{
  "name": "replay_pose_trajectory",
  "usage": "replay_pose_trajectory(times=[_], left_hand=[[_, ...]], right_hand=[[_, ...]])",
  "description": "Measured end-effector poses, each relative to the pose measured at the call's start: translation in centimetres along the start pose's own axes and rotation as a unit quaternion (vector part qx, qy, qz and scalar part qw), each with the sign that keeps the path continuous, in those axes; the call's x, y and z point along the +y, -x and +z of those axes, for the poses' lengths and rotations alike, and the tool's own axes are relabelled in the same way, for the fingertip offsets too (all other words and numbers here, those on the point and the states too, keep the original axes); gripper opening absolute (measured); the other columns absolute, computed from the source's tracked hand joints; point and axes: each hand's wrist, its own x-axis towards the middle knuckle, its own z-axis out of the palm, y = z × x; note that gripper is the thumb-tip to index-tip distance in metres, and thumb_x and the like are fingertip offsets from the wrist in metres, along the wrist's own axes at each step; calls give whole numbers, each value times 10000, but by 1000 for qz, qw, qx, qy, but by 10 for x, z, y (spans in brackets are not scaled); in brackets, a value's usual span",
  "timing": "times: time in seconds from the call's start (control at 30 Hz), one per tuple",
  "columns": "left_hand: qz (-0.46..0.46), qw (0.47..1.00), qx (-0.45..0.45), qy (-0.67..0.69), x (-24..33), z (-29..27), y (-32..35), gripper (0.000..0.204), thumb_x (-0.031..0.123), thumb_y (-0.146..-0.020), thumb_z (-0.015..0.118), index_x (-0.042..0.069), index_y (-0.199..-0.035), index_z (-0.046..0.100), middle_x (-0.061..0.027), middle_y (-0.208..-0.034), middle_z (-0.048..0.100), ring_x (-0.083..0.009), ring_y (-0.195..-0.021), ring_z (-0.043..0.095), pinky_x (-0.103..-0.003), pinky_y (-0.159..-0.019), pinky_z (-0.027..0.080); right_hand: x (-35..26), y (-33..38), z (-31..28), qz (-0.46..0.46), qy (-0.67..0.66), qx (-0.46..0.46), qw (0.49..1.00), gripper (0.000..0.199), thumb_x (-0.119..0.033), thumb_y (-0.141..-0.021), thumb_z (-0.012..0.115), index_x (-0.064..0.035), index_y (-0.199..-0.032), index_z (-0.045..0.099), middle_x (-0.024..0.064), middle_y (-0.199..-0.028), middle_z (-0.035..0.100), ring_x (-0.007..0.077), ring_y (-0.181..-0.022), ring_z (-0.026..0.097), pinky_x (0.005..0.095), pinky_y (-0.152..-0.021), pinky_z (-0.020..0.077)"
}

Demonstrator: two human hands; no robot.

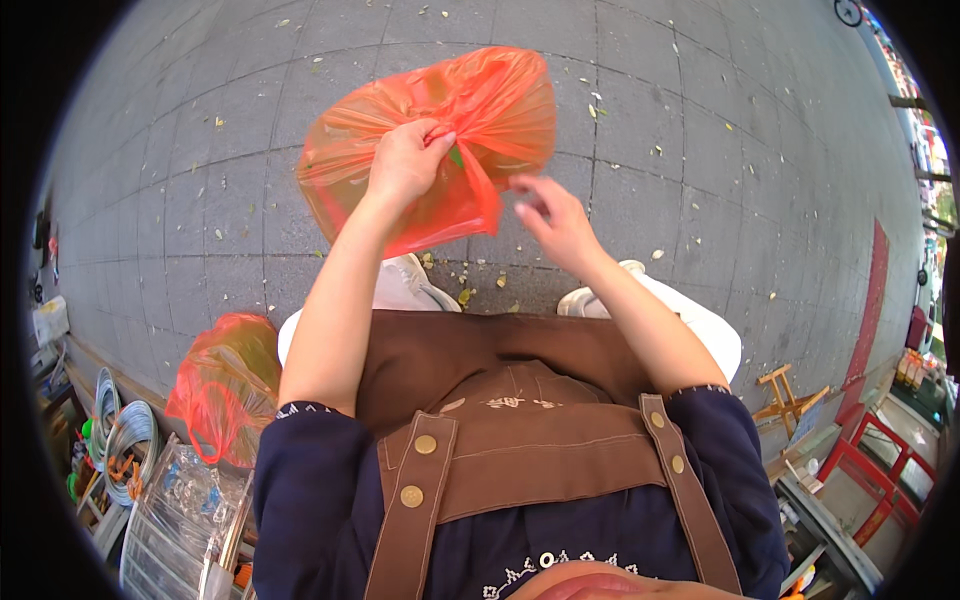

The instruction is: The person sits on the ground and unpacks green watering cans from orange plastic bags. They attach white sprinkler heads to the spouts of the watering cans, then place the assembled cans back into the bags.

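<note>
**Bag gathered in the left hand, right hand beside it**

Our left hand (pixel 405 160), upper centre of the frame, is clenched on the gathered mouth of the orange bag (pixel 440 140), fingers pinching the bunched film. The bag billows around the fist, up and to the right, held in the air over the grey paving (pixel 700 150). Our right hand (pixel 550 220) is just right of it, fingers loosely curled and blurred; we cannot tell whether they touch the bag's hanging tail or grip anything. We judge the step to be working the bag's mouth; the next move would need the right fingers to find an edge of thin, slippery film. A second orange bag (pixel 225 385) hangs at lower left, above wire coils (pixel 125 440).
</note>
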Motion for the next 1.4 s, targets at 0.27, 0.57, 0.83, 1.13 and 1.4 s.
replay_pose_trajectory(times=[0.27,0.57,0.83,1.13,1.4], left_hand=[[70,997,42,4,-5,107,38,190,232,-806,664,60,-875,709,-132,-922,644,-293,-879,612,-409,-799,468],[300,934,113,-160,32,136,51,248,158,-824,612,97,-1065,618,-98,-1033,618,-284,-1001,568,-363,-815,462],[227,965,-128,-26,-1,152,44,144,108,-789,638,42,-900,575,-106,-917,587,-285,-831,576,-356,-710,459],[109,950,-224,187,1,141,36,163,184,-859,652,30,-891,608,-36,-948,501,-136,-840,482,-298,-767,416],[107,922,-354,-117,5,122,43,310,337,-817,688,33,-842,630,-125,-1097,502,-258,-1057,465,-376,-926,377]], right_hand=[[65,-8,29,4,-36,125,992,286,-104,-812,646,-17,-1080,597,154,-918,602,254,-797,630,350,-752,506],[105,25,-2,153,-7,121,981,216,-189,-768,650,-11,-889,638,143,-807,613,260,-754,618,371,-703,490],[87,25,-2,167,61,98,979,169,-173,-752,607,-9,-794,600,158,-766,599,303,-754,608,393,-693,478],[90,18,-10,30,185,68,980,196,-210,-768,624,-16,-795,614,160,-835,616,303,-808,613,408,-731,477],[121,22,-7,194,68,147,968,200,-211,-740,623,-17,-781,649,167,-785,624,295,-769,626,370,-683,485]])
